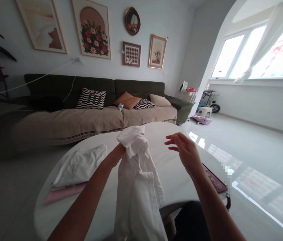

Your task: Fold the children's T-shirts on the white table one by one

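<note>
A white garment (137, 187), with a collar-like fold at its top, hangs down in front of me over the near edge of the round white table (174, 177). My left hand (120, 152) reaches into its upper part and holds it up; cloth covers the fingers. To the right of the garment, my right hand (183, 149) hovers above the tabletop with nothing in it, its fingers stretched out and apart. On the table's left side lies a folded white cloth (82, 164) on top of a pink one (65, 193).
A dark red flat item (214, 179) lies at the table's right edge, under my right forearm. Beyond the table stands a dark green sofa (138, 86) with a beige cover and several cushions. A small white stool (205, 111) is on the floor farther right.
</note>
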`<state>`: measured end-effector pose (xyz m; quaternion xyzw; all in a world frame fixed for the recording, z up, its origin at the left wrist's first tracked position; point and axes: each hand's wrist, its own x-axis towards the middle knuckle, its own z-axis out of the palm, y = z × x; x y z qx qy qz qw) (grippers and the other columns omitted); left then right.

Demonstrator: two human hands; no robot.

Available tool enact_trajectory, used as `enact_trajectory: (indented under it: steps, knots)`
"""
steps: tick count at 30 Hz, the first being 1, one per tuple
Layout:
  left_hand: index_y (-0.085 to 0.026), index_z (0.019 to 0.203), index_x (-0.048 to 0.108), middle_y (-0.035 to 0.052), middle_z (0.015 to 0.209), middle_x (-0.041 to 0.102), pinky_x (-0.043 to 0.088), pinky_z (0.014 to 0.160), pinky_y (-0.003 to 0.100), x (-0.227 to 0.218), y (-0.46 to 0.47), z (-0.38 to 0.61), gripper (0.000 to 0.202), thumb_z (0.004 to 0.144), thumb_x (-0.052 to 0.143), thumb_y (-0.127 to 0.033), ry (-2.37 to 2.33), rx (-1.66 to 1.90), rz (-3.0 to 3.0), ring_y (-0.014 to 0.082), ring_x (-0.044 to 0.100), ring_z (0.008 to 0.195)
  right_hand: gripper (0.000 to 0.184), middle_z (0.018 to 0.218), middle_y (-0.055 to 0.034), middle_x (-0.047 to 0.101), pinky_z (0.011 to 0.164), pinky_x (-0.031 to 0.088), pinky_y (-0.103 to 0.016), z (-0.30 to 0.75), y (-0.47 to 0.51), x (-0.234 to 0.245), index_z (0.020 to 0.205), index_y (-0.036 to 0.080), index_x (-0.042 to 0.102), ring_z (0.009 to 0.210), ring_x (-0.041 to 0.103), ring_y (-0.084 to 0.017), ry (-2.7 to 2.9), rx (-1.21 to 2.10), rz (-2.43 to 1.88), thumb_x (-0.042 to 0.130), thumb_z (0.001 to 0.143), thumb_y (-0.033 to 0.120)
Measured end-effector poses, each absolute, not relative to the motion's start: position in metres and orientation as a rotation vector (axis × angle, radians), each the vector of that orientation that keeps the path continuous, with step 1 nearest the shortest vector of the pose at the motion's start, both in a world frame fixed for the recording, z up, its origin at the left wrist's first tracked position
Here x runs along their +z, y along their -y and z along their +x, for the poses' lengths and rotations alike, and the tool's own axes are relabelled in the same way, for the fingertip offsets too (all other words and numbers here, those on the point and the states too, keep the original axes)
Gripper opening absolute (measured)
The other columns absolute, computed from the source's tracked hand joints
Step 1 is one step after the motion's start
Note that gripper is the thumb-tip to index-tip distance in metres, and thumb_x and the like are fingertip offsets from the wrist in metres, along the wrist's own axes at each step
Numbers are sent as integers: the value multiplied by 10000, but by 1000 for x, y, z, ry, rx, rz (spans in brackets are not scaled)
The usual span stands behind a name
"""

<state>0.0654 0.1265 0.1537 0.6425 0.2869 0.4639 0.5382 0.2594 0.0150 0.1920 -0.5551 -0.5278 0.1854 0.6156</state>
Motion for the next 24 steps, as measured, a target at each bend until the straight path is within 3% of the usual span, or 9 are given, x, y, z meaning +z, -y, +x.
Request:
enact_trajectory:
  steps: [5, 8, 11, 15, 17, 20, 24]
  knots:
    - [-180, 1137, 541, 102, 1155, 578, 394, 930, 438, 164, -113, 74, 573, 684, 581, -528, -436, 819, 1475, 285, 504, 1097, 479, 996, -44, 594, 636, 475, -275, 241, -20, 197, 1104, 216, 471, 737, 567, -137, 1676, 469, -1347, 611, 657, 314]
    - [-195, 1152, 527, 85, 1166, 568, 358, 958, 432, 179, -109, 82, 521, 718, 590, -476, -436, 784, 1586, 267, 455, 1151, 227, 842, -40, 632, 697, 444, -304, 232, -31, 195, 885, 181, 584, 800, 561, -185, 1712, 262, -1392, 506, 672, 197]
    - [-191, 1118, 548, 82, 1092, 609, 398, 895, 432, 191, -117, 84, 465, 781, 499, -507, -472, 788, 1555, 263, 502, 1092, 186, 746, -35, 626, 688, 422, -297, 233, -37, 207, 687, 165, 580, 771, 555, -186, 1644, 230, -1458, 395, 674, 145]
    - [-126, 954, 623, 60, 877, 669, 419, 844, 355, 201, -135, 83, 353, 744, 572, -405, -486, 931, 1480, 231, 584, 919, 239, 757, 17, 613, 659, 414, -237, 235, -32, 238, 808, 157, 583, 741, 540, -130, 1526, 447, -1160, 410, 646, 125]
    - [-112, 882, 637, 40, 806, 669, 420, 824, 318, 207, -142, 80, 280, 706, 601, -326, -497, 1018, 1472, 202, 593, 855, 243, 728, 40, 600, 587, 397, -195, 237, -27, 252, 871, 158, 570, 665, 530, -95, 1379, 549, -1036, 459, 655, 140]
    - [-120, 840, 633, 6, 742, 656, 436, 721, 250, 220, -149, 65, 230, 682, 595, -282, -520, 1206, 1439, 151, 584, 759, 162, 614, 56, 551, 509, 370, -171, 249, -19, 268, 819, 148, 575, 562, 502, -69, 1203, 531, -999, 543, 704, 258]
    - [-128, 820, 614, -19, 701, 641, 421, 592, 200, 241, -148, 35, 237, 662, 636, -303, -465, 1336, 1414, 113, 566, 660, 358, 574, 36, 543, 492, 414, -210, 271, 2, 289, 756, 132, 579, 531, 512, -85, 1044, 304, -1022, 585, 704, 486]
